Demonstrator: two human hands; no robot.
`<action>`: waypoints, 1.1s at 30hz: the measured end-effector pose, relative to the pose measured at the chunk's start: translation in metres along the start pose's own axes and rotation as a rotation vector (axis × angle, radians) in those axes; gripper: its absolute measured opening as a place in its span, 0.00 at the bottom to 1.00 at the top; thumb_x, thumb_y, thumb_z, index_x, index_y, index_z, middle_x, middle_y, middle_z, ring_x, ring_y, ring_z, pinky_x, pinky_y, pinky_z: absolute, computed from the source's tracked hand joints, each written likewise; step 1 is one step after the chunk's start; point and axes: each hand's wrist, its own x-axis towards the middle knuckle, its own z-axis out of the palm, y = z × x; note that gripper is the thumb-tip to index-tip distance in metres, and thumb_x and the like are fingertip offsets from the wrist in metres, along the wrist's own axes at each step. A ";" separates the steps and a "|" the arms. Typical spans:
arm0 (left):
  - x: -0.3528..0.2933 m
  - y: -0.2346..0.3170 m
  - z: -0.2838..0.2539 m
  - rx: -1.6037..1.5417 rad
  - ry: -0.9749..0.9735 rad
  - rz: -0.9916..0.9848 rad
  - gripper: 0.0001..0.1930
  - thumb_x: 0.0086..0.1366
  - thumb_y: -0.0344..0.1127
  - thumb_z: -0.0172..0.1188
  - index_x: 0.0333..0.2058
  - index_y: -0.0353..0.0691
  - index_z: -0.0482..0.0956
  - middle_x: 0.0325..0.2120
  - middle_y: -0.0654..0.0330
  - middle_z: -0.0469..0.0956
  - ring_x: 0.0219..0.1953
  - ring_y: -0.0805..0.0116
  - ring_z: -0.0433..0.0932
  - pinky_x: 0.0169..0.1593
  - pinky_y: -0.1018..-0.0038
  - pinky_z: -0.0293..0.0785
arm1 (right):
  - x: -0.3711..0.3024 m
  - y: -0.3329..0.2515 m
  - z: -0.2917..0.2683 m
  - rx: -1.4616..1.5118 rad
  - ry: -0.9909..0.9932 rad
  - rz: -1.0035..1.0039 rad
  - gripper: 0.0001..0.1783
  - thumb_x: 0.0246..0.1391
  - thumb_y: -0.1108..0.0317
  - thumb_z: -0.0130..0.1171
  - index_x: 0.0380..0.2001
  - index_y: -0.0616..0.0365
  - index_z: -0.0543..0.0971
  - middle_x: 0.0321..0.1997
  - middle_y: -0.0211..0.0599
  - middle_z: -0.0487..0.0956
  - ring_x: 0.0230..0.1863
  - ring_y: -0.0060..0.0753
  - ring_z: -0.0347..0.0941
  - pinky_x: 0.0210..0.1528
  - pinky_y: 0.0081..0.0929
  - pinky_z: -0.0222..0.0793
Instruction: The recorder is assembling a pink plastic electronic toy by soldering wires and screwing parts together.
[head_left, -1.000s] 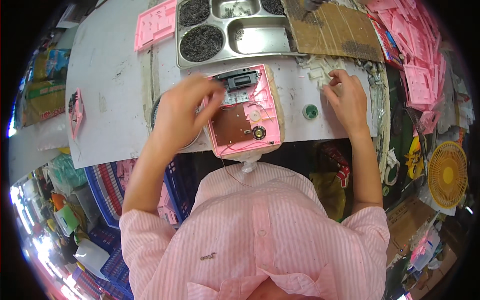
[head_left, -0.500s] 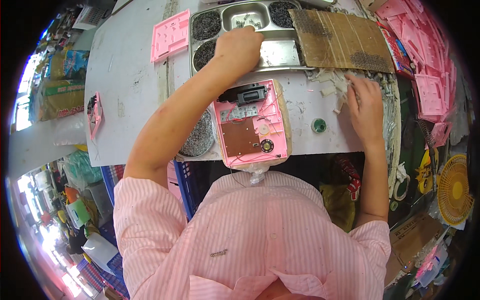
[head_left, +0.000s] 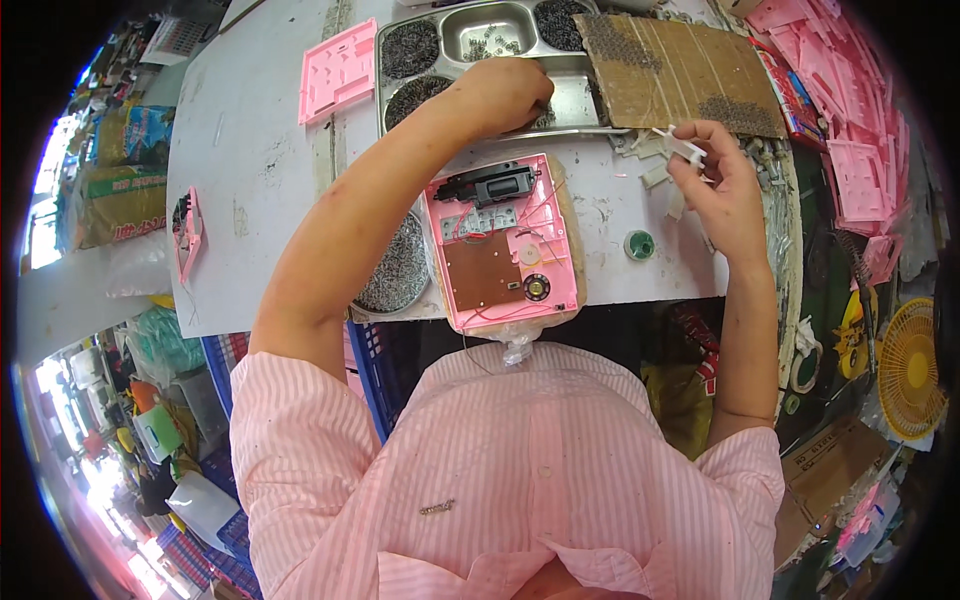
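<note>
White part pinched in your right grip, left grip down at the tray

Your right grip (head_left: 715, 165) is narrow: thumb and fingers hold a small white part (head_left: 684, 147) between their tips, raised above the surface (head_left: 250, 180). More white pieces (head_left: 655, 178) lie loose just left of this grip and under it, and the green pot (head_left: 638, 245) stands near, to its lower left. The cardboard (head_left: 680, 75), with dark bits spread on it, lies just beyond.

Your left grip (head_left: 505, 95) is curled over the metal tray (head_left: 572, 95), fingers bent down toward its wide near compartment. The fingertips are hidden, so you cannot tell from here whether they hold anything. Dark small bits fill the round compartments to the left of this grip and the one beyond it to the right.

The pink case (head_left: 556, 258) lies nearer you than your left grip, and to the lower left of your right one. Facing up inside it are a black unit (head_left: 490, 187), a brown board (head_left: 480, 275), a round black disc (head_left: 537, 288) and thin wires. Left of it, partly under your left forearm, sits a dish of metal bits (head_left: 395, 270). Left of your left grip, beside the tray, lies a pink panel (head_left: 338, 72).
</note>
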 end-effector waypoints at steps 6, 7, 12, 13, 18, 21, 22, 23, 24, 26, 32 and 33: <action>-0.026 0.033 -0.028 -0.139 0.230 -0.230 0.14 0.59 0.31 0.63 0.44 0.38 0.81 0.34 0.53 0.82 0.37 0.54 0.82 0.42 0.62 0.78 | -0.026 -0.013 -0.003 -0.108 0.029 -0.022 0.15 0.53 0.75 0.68 0.45 0.62 0.81 0.37 0.29 0.81 0.31 0.13 0.71 0.27 0.14 0.66; -0.049 0.047 -0.040 -0.298 0.381 -0.216 0.13 0.61 0.30 0.62 0.45 0.37 0.80 0.34 0.55 0.83 0.34 0.57 0.83 0.39 0.64 0.78 | -0.036 -0.012 -0.004 -0.179 0.042 -0.121 0.15 0.52 0.75 0.70 0.44 0.62 0.83 0.35 0.27 0.81 0.28 0.11 0.69 0.27 0.13 0.67; -0.147 0.119 -0.038 -1.870 0.302 -0.517 0.07 0.69 0.28 0.60 0.45 0.34 0.77 0.41 0.55 0.83 0.37 0.69 0.84 0.42 0.73 0.83 | -0.073 -0.053 0.053 0.513 -0.157 0.030 0.19 0.47 0.81 0.72 0.45 0.66 0.83 0.40 0.34 0.84 0.40 0.17 0.80 0.36 0.17 0.77; -0.155 0.124 -0.032 -2.000 0.298 -0.536 0.07 0.69 0.28 0.60 0.44 0.35 0.77 0.40 0.54 0.83 0.37 0.69 0.85 0.43 0.72 0.84 | -0.077 -0.053 0.062 0.463 -0.123 -0.067 0.19 0.47 0.79 0.72 0.45 0.64 0.84 0.41 0.35 0.85 0.38 0.20 0.81 0.38 0.19 0.79; -0.173 0.139 -0.012 -2.298 0.309 -0.632 0.06 0.69 0.28 0.61 0.42 0.35 0.76 0.38 0.54 0.81 0.36 0.68 0.85 0.43 0.71 0.86 | -0.077 -0.054 0.069 0.006 -0.130 -0.418 0.19 0.46 0.76 0.73 0.45 0.60 0.84 0.37 0.38 0.86 0.32 0.29 0.83 0.34 0.23 0.78; -0.178 0.146 -0.003 -2.272 0.342 -0.561 0.06 0.68 0.26 0.62 0.43 0.34 0.76 0.37 0.55 0.82 0.37 0.67 0.85 0.43 0.72 0.85 | -0.081 -0.060 0.075 -0.176 -0.137 -0.534 0.19 0.46 0.76 0.72 0.45 0.59 0.84 0.37 0.39 0.86 0.32 0.33 0.83 0.33 0.24 0.77; -0.178 0.148 -0.001 -2.247 0.350 -0.530 0.07 0.68 0.25 0.62 0.43 0.34 0.77 0.37 0.55 0.82 0.37 0.67 0.86 0.43 0.73 0.85 | -0.082 -0.057 0.078 -0.203 -0.134 -0.610 0.19 0.46 0.76 0.72 0.45 0.58 0.83 0.37 0.39 0.85 0.32 0.34 0.83 0.33 0.25 0.77; -0.177 0.154 0.000 -2.123 0.383 -0.547 0.08 0.67 0.25 0.63 0.43 0.33 0.77 0.36 0.57 0.82 0.35 0.69 0.85 0.42 0.75 0.84 | -0.081 -0.055 0.080 -0.229 -0.131 -0.684 0.19 0.46 0.76 0.72 0.45 0.58 0.83 0.37 0.39 0.85 0.32 0.35 0.82 0.33 0.25 0.77; -0.181 0.157 -0.002 -1.917 0.395 -0.521 0.09 0.67 0.25 0.62 0.45 0.33 0.76 0.37 0.57 0.82 0.37 0.69 0.84 0.42 0.76 0.83 | -0.082 -0.053 0.078 -0.223 -0.130 -0.662 0.19 0.48 0.76 0.71 0.45 0.58 0.83 0.37 0.39 0.85 0.32 0.34 0.83 0.34 0.25 0.77; -0.188 0.159 -0.010 -1.505 0.403 -0.460 0.12 0.68 0.25 0.61 0.49 0.32 0.75 0.38 0.57 0.82 0.39 0.69 0.84 0.43 0.76 0.82 | -0.084 -0.042 0.064 -0.211 -0.126 -0.615 0.17 0.50 0.76 0.69 0.46 0.60 0.82 0.38 0.38 0.85 0.33 0.31 0.83 0.35 0.25 0.77; -0.164 0.151 0.007 -0.463 0.415 -0.343 0.05 0.57 0.32 0.68 0.31 0.39 0.82 0.27 0.59 0.76 0.28 0.61 0.78 0.33 0.66 0.71 | -0.074 0.005 0.039 0.467 -0.140 0.062 0.16 0.68 0.70 0.53 0.55 0.66 0.71 0.49 0.43 0.82 0.49 0.33 0.82 0.49 0.24 0.73; -0.156 0.153 0.010 -0.357 0.402 -0.309 0.06 0.57 0.33 0.68 0.30 0.40 0.82 0.27 0.59 0.76 0.28 0.59 0.77 0.34 0.64 0.70 | -0.072 0.006 0.037 0.432 -0.129 0.048 0.16 0.68 0.70 0.54 0.55 0.66 0.71 0.49 0.43 0.82 0.49 0.32 0.81 0.49 0.24 0.73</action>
